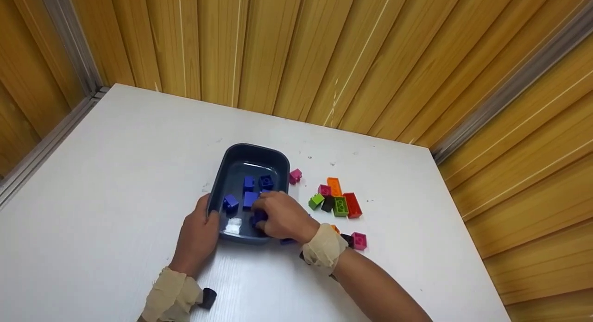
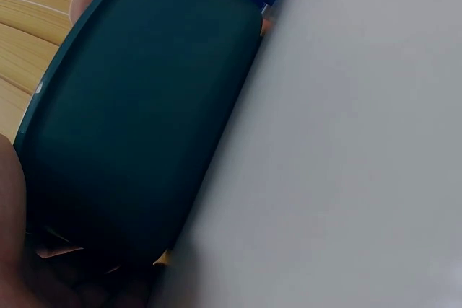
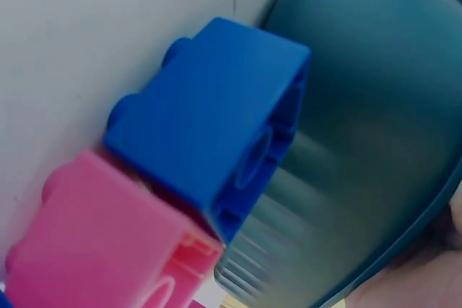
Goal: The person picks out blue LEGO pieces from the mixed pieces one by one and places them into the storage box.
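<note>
A dark blue rectangular tray (image 1: 248, 241) stands on the white table with several blue-purple toy bricks (image 1: 249, 199) in it. My left hand (image 1: 197, 234) grips the tray's left side, thumb at the rim; the left wrist view shows the tray's outer wall (image 2: 144, 106) close up. Reaching over the tray's right side, my right hand (image 1: 285, 215) pinches a dark blue brick (image 1: 259, 216) low inside it. Right outside the tray, a blue brick (image 3: 209, 106) and a pink brick (image 3: 108, 243) fill the right wrist view.
Right of the tray lie loose bricks: orange (image 1: 333, 186), red (image 1: 353, 205), green (image 1: 341, 206), black (image 1: 327, 203) and pink (image 1: 359, 241). Another pink brick (image 1: 295, 175) sits by the tray's right wall. Wood-patterned panels (image 1: 278, 53) rise behind the table.
</note>
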Demonstrator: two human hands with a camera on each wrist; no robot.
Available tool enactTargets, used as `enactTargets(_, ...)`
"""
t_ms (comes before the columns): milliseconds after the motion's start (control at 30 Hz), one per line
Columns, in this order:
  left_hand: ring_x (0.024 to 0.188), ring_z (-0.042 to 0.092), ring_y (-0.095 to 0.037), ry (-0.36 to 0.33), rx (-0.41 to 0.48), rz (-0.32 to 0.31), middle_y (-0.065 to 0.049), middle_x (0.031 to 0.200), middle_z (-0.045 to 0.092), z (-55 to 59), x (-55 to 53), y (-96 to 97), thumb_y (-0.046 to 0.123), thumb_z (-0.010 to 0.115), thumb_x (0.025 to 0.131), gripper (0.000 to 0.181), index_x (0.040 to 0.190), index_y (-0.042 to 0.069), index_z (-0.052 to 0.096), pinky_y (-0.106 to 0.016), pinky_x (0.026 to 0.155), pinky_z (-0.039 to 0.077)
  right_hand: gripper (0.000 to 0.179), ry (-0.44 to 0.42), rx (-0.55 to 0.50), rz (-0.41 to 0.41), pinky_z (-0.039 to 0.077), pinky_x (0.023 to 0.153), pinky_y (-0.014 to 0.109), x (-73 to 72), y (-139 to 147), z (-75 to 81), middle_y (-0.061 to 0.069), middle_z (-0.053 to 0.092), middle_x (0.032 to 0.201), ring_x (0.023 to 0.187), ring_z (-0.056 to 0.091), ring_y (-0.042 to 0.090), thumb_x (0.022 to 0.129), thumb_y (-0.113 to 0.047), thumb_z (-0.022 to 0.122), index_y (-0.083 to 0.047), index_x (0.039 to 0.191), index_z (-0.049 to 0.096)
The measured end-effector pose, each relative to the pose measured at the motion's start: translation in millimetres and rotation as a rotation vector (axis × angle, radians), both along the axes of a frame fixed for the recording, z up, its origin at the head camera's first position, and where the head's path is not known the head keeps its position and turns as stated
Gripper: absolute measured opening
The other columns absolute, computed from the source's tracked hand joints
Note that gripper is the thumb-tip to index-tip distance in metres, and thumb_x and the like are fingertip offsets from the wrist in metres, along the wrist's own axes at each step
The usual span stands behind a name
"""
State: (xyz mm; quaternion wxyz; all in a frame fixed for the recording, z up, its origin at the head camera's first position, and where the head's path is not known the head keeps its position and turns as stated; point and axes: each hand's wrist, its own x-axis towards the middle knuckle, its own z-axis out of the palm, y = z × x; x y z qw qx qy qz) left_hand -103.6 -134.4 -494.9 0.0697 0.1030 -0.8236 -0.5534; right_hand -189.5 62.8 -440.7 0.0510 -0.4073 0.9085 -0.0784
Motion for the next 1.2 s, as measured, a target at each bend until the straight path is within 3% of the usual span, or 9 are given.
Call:
enactTargets(267,0.116,0.063,-0.032,-0.002,-0.015,-0.003,-0.021,0.14,0.066,0.7,-1.2,2.2,0.018,0.04,0.107,0.05,0.156,0.01,0.044,-0.056,0.102,0.049,0.043,-0.006,-0.055,-0.02,0.053,0.109,0.038,5.7,13,8.5,0.003,0.07,0.13,0.121,0.061,0.02,0.093,-0.043,0.077,-0.015,0.127,0.075)
enactTargets(567,0.124,0.062,-0.034,-0.017,-0.006,-0.004,-0.022,0.144,0.063,2.8,0.7,-1.1,0.019,0.038,0.107,0.051,0.158,0.011,0.042,-0.058,0.107,0.047,0.056,0.034,-0.143,-0.028,0.051,0.113,0.043,5.8,37,26.4,0.005,0.065,0.139,0.13,0.059,0.023,0.092,-0.04,0.079,-0.013,0.139,0.067)
enactTargets(767,0.132,0.06,-0.037,-0.021,-0.015,-0.006,-0.023,0.149,0.059,4.3,-0.7,-1.9,0.019,0.037,0.107,0.052,0.158,0.008,0.041,-0.059,0.112,0.045,0.06,-0.041,-0.181,-0.126,0.05,0.113,0.045,3.6,62,36.9,0.004,0.061,0.147,0.137,0.056,0.023,0.092,-0.039,0.079,-0.016,0.145,0.062)
enactTargets(1000,0.129,0.061,-0.037,-0.01,-0.007,-0.001,-0.023,0.147,0.06,3.6,1.3,-2.7,0.018,0.038,0.107,0.051,0.157,0.008,0.043,-0.059,0.11,0.046,0.067,-0.149,-0.074,-0.277,0.051,0.112,0.051,5.0,87,36.8,0.003,0.058,0.152,0.14,0.054,0.027,0.091,-0.042,0.079,-0.022,0.151,0.055)
enactTargets(1200,0.134,0.059,-0.038,-0.012,-0.006,-0.006,-0.023,0.15,0.058,4.0,0.9,-1.0,0.018,0.038,0.107,0.052,0.157,0.007,0.042,-0.059,0.112,0.045,0.061,-0.222,0.008,-0.334,0.053,0.108,0.051,14.4,109,28.7,0.003,0.067,0.142,0.129,0.063,0.026,0.091,-0.039,0.081,-0.019,0.145,0.062)
